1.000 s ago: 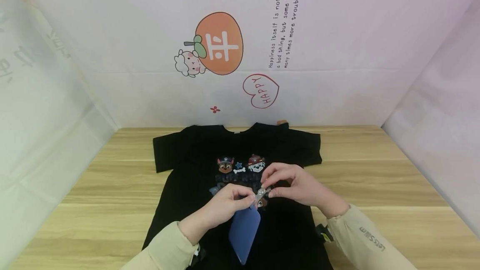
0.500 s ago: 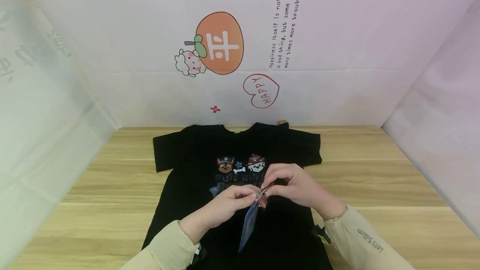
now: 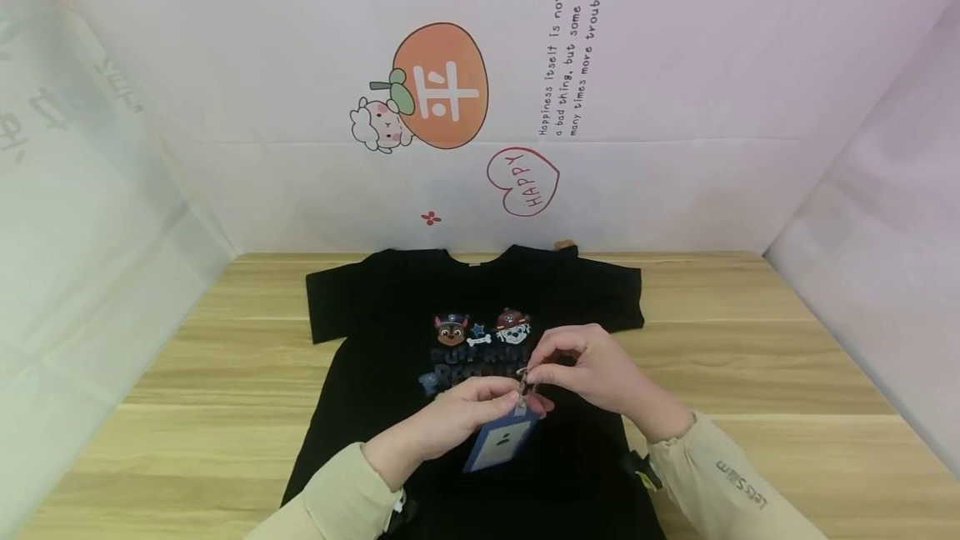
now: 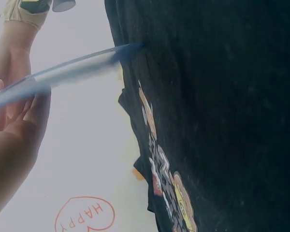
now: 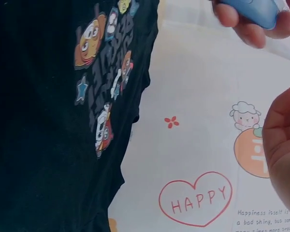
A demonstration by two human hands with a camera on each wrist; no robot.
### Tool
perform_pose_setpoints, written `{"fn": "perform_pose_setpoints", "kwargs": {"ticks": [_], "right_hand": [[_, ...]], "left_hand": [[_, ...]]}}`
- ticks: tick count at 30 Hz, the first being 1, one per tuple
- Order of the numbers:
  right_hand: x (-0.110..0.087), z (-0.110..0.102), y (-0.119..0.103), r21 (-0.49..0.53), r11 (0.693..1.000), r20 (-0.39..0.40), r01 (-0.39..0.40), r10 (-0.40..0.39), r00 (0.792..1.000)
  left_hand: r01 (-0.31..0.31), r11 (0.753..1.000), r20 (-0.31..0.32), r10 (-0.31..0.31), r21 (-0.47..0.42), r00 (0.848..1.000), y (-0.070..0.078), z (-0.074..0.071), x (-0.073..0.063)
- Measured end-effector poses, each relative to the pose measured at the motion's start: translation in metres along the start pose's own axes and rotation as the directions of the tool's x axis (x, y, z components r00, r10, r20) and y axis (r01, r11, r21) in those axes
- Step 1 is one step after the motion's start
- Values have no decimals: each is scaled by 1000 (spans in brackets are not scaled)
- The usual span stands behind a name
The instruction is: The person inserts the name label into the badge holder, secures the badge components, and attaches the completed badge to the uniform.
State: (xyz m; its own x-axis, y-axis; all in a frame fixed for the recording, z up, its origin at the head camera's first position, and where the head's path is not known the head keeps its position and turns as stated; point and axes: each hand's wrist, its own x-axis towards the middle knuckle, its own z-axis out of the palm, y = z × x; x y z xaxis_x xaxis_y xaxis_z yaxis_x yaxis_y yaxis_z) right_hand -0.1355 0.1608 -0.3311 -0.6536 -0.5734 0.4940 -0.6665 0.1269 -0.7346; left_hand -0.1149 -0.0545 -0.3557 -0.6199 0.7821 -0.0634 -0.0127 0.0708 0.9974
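Observation:
A blue ID badge holder (image 3: 501,442) hangs at a tilt above the shirt, its pale card facing up toward the head camera. My left hand (image 3: 461,415) grips it by the top edge, near its clear strap. With thumb and fingertips my right hand (image 3: 588,369) pinches the small metal clip (image 3: 523,377) above the strap. Beneath both hands lies a black T-shirt (image 3: 375,407), spread flat with cartoon dogs on its chest. The left wrist view catches the badge holder (image 4: 72,70) nearly edge-on and blurred. Left-hand fingertips (image 5: 251,34) hold its blue corner in the right wrist view.
The wooden table (image 3: 750,357) extends to both sides of the shirt. A printed white cloth (image 3: 645,107) stands behind it, with more pale cloth at left and right. A small orange-brown thing (image 3: 564,244) shows by the shirt's right shoulder.
The badge holder has turned from its plain blue back, through edge-on, to show its card face, and its lower end has risen. Both hands stay almost in place, holding the badge and clip.

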Motion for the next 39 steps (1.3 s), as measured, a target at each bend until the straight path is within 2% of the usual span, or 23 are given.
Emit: {"fn": "perform_pose_setpoints", "kwargs": {"ticks": [7,10,14,17,24,30,32,35,39], "right_hand": [[1,1,-4,-83,979,-65,-184,179,982],[1,1,-5,-90,968,-80,-233,226,971],[0,-2,-3,-78,953,-87,-293,286,954],[-3,-5,-1,-73,952,-83,-297,291,953],[-9,-7,4,-85,974,-27,-210,208,978],[-10,-4,5,-140,965,-28,-221,220,975],[-10,-3,5,-150,959,-36,-240,237,971],[-9,-2,3,-151,949,-53,-276,271,961],[-9,-1,2,-146,933,-68,-329,322,944]], "left_hand": [[29,990,-112,-13,140,994,2,5,2],[16,988,-143,6,152,990,3,8,3],[24,993,-179,-3,113,984,4,9,3],[36,994,-196,-15,104,981,5,9,3],[24,993,-203,1,119,979,3,8,6],[17,998,-215,-2,68,977,1,8,8],[23,999,-241,-12,43,970,0,7,9],[-4,1000,-299,13,30,954,-2,6,12],[-55,996,-399,77,67,914,-4,5,18]]}}
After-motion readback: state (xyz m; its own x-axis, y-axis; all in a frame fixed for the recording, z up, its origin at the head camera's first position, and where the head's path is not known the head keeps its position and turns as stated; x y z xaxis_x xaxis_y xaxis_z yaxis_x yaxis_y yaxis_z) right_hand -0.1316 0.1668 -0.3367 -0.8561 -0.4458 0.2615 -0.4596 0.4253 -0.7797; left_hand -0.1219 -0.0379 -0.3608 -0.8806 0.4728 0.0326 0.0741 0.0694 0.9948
